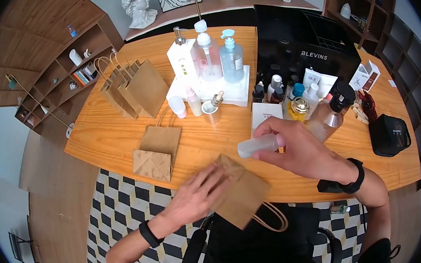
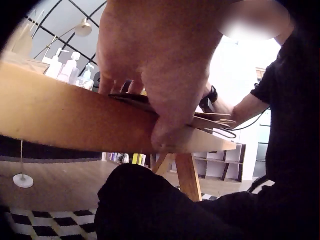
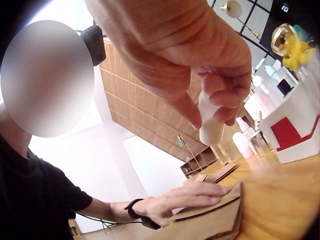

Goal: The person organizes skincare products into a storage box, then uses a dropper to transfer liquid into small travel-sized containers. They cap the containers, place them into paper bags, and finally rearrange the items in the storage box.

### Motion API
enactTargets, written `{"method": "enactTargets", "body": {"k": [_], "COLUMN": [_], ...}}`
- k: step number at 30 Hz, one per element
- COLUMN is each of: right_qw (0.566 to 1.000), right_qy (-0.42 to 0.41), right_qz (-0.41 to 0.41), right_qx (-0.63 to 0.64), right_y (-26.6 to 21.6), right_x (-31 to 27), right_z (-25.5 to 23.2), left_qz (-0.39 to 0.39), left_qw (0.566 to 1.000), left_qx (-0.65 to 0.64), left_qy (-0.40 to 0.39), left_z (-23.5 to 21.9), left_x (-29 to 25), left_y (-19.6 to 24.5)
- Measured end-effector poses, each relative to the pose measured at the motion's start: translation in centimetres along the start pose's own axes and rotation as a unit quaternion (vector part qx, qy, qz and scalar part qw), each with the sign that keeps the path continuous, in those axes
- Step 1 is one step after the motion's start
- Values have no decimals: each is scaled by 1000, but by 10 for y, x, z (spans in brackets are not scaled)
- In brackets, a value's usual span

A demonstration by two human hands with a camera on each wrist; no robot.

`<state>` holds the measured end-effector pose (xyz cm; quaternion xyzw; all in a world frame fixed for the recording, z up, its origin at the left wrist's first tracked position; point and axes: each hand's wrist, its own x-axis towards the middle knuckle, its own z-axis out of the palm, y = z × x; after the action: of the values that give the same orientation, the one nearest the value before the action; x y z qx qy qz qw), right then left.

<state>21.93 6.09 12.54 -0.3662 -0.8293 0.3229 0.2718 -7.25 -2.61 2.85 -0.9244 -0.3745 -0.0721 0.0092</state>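
Observation:
The right hand pinches a small frosted white bottle above the table, tilted on its side in the head view. In the right wrist view that hand has thumb and fingertips round the bottle. A flat brown paper bag lies at the table's front edge, its handles toward the person. Upon its far left part rests the left hand, fingers extended. The left wrist view shows this hand over the bag's edge; its fingertips are partly hidden.
Another folded bag lies left, with standing bags behind. Pump bottles stand on a white tray; a pink-white bottle and a dropper bottle are before it. Several cosmetics, a white box and a black case stand right.

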Motion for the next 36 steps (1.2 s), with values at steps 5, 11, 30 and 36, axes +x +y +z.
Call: {"method": "enactTargets", "body": {"k": [5, 11, 30, 36], "right_qw": [999, 999, 994, 986], "right_qy": [43, -21, -77, 10], "right_qz": [6, -12, -20, -119], "right_qx": [-25, -29, -78, -114], "right_y": [-5, -7, -20, -1], "right_x": [6, 13, 58, 85], "right_z": [-2, 9, 48, 65], "left_qz": [24, -209, -363, -351], "left_qw": [989, 882, 923, 925], "left_qx": [17, -6, 44, -30], "left_qy": [143, 423, 119, 146], "left_z": [-19, -24, -10, -3], "left_x": [-36, -88, -56, -51], "left_y": [10, -33, -46, -61]}}
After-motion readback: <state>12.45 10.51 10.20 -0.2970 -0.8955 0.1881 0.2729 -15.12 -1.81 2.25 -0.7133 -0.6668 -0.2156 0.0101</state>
